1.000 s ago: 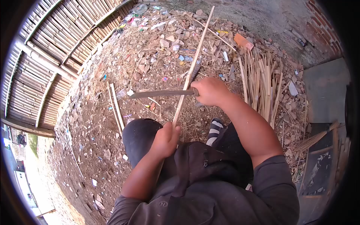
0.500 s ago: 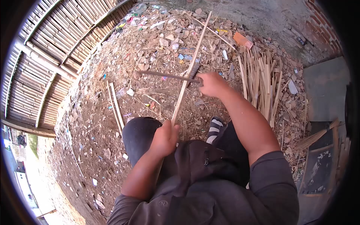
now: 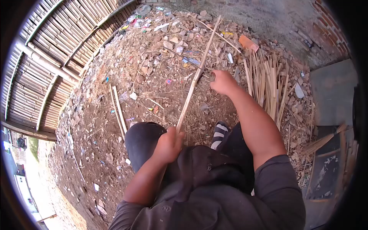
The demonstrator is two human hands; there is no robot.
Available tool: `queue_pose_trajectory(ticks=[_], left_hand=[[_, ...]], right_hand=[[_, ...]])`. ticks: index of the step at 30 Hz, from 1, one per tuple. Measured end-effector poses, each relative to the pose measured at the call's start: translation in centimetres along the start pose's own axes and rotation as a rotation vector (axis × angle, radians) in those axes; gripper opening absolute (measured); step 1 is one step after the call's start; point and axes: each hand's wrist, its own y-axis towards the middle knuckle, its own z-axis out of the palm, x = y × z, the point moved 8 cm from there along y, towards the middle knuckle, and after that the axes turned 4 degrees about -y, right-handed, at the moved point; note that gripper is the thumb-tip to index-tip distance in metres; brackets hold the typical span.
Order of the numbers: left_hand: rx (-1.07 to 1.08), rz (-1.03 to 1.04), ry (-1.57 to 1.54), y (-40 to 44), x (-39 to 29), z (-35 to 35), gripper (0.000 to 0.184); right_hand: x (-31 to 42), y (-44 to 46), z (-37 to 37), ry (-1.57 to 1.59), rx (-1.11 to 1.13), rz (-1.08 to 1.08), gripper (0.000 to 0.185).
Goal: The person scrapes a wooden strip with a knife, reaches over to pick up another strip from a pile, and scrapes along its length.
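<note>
My left hand (image 3: 168, 145), low in the middle by my knee, is closed around the near end of a long pale bamboo strip (image 3: 190, 90). The strip slants up and away to the right, over the littered ground. Closed on the handle end of a long, thin, dark machete (image 3: 180, 57) is my right hand (image 3: 224, 82), to the right of the strip. The blade appears edge-on and crosses the strip near its middle; whether it touches cannot be made out. Fingers cover most of the handle.
A pile of split bamboo strips (image 3: 268, 82) lies at the right, near an orange brick (image 3: 248, 43). Two strips (image 3: 119, 109) lie left of my knee. Rubble and litter cover the ground. A bamboo fence (image 3: 57, 50) stands left, a wall (image 3: 264, 17) at the back.
My right hand has moved slightly right, and the machete's far end has swung away from me, its blade now looking thinner. The bamboo strip's far end has shifted slightly right.
</note>
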Motion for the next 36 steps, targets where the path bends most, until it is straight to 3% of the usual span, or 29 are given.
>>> queue_pose_trajectory(ticks=[3, 4, 7, 8, 12, 15, 20, 27, 30, 33, 36], left_hand=[[-0.004, 0.026, 0.035, 0.2, -0.4, -0.1, 0.026], [-0.008, 0.020, 0.017, 0.3, -0.3, 0.0, 0.027], [-0.018, 0.003, -0.022, 0.5, -0.4, 0.1, 0.028], [-0.016, -0.001, -0.022, 0.4, -0.7, 0.0, 0.028], [-0.001, 0.002, -0.025, 0.1, -0.8, -0.1, 0.029], [0.015, -0.007, -0.026, 0.3, 0.0, 0.0, 0.032], [0.048, 0.027, 0.004, 0.1, -0.9, 0.4, 0.027], [0.079, 0.021, 0.220, -1.8, -2.5, -1.1, 0.027], [0.224, -0.020, 0.044, -2.0, -2.8, -1.5, 0.031], [0.320, -0.138, -0.429, -0.1, -3.0, -0.8, 0.038], [0.374, -0.151, -0.733, 2.4, -4.8, 0.3, 0.046]], right_hand=[[0.4, -0.1, 0.6, -0.098, 0.088, -0.109, 0.046], [1.9, -0.8, 1.0, -0.119, -0.005, -0.264, 0.043], [6.0, -3.2, 1.2, -0.331, 0.225, -0.369, 0.043], [5.6, -2.9, 0.9, -0.329, 0.224, -0.346, 0.033], [-0.5, 0.4, -0.4, -0.154, 0.027, -0.069, 0.039], [-2.8, 1.2, -1.5, 0.045, -0.226, 0.002, 0.045], [-1.4, 0.7, 0.1, 1.079, 0.000, 0.113, 0.018], [0.2, -0.1, -1.9, 1.175, -0.043, 0.003, 0.019], [1.6, -0.9, -2.3, 1.312, 0.053, -0.037, 0.019], [3.5, -1.4, -1.7, 1.400, 0.157, -0.108, 0.021], [5.1, -2.3, -1.3, 1.272, 0.203, -0.182, 0.020]])
